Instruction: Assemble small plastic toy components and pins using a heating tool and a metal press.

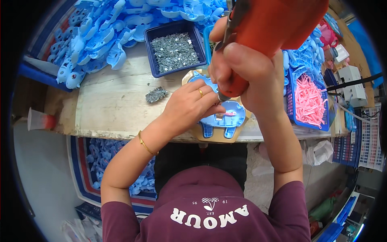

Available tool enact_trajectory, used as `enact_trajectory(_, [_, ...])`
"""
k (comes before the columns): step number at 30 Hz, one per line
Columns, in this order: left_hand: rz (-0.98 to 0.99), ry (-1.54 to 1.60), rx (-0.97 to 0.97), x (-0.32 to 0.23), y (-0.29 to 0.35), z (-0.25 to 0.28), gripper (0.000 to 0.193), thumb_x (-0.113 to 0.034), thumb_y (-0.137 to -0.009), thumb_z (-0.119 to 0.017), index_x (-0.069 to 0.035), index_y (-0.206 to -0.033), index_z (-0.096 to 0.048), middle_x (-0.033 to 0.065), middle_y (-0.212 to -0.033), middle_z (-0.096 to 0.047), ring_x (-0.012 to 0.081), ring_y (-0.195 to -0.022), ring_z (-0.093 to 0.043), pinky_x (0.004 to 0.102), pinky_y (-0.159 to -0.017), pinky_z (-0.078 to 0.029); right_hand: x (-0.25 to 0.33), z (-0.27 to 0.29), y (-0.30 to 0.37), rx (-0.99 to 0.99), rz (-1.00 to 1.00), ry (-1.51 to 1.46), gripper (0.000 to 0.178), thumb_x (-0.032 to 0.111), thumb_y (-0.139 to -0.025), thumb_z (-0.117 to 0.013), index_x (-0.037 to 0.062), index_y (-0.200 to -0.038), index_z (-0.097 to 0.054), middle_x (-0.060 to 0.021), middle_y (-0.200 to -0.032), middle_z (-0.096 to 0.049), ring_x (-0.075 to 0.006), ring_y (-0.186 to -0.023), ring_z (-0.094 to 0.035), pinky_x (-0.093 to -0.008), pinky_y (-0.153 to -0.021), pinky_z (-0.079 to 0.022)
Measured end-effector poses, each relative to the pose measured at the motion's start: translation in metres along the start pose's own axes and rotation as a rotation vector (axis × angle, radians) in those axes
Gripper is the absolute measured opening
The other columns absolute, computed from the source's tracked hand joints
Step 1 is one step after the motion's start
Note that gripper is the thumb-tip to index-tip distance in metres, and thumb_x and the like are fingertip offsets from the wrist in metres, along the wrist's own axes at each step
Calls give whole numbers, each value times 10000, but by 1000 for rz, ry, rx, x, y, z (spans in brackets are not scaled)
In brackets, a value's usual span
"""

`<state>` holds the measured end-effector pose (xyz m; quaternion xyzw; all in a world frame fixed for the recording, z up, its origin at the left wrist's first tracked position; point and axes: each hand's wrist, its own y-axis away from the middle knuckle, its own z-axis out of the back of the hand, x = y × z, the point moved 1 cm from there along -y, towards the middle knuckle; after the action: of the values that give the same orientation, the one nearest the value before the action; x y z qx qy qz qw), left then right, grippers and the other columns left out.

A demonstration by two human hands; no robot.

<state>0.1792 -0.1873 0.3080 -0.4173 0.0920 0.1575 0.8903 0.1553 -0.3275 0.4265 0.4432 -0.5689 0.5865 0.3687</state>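
Observation:
An orange-red power screwdriver [274, 30] is gripped in my right hand [258, 74], its fingers wrapped round the body and its tip pointing down. Beside that tip, my left hand [187, 103] reaches over a light blue plastic shell [234, 117], thumb and fingers drawn together. Whatever they pinch is hidden. The shell lies hollow side up on a tan board-like holder [197, 135] at the table's near edge. A small pink piece [229, 113] sits inside the shell. Part of the shell is covered by my hands and the tool.
A dark blue tray [177, 71] of screws stands behind my left hand, and a small screw pile [156, 95] lies left of it. Blue shells [100, 38] heap up at the back left. On the right is a blue basket [296, 117] of pink pieces [310, 101]. A cup [40, 119] lies far left.

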Motion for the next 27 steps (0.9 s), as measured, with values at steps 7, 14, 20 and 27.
enact_trajectory(7, [10,48,-10,-3,1,0,257,-250,-792,-814,-82,-861,-633,38,-820,-629,231,-802,-608,356,-679,-515,-11,5,0,23,56,-181,263,199,-861,-749,-2,-1019,-683,-14,-723,-649,-73,-597,-603,-219,-537,-472])
enact_trajectory(14, [94,189,7,-10,8,-7,246,-205,-805,-817,-62,-868,-627,61,-829,-630,249,-800,-606,366,-674,-514,0,5,5,34,-91,-124,386,213,-848,-629,-25,-1142,-552,-76,-621,-562,-140,-508,-515,-290,-486,-418])
enact_trajectory(20, [218,163,141,-21,1,-4,326,-330,-798,-810,-69,-943,-678,51,-923,-656,249,-898,-625,373,-737,-534,-15,20,23,-51,-61,25,397,223,-853,-631,-26,-1148,-543,-73,-644,-573,-139,-520,-519,-283,-514,-436])
enact_trajectory(27, [16,12,180,-26,16,-17,317,-314,-756,-803,-98,-967,-705,22,-1006,-670,231,-976,-619,368,-875,-512,-36,43,41,-143,-165,-10,373,194,-855,-611,-29,-1145,-536,-62,-651,-567,-129,-520,-498,-285,-524,-442])
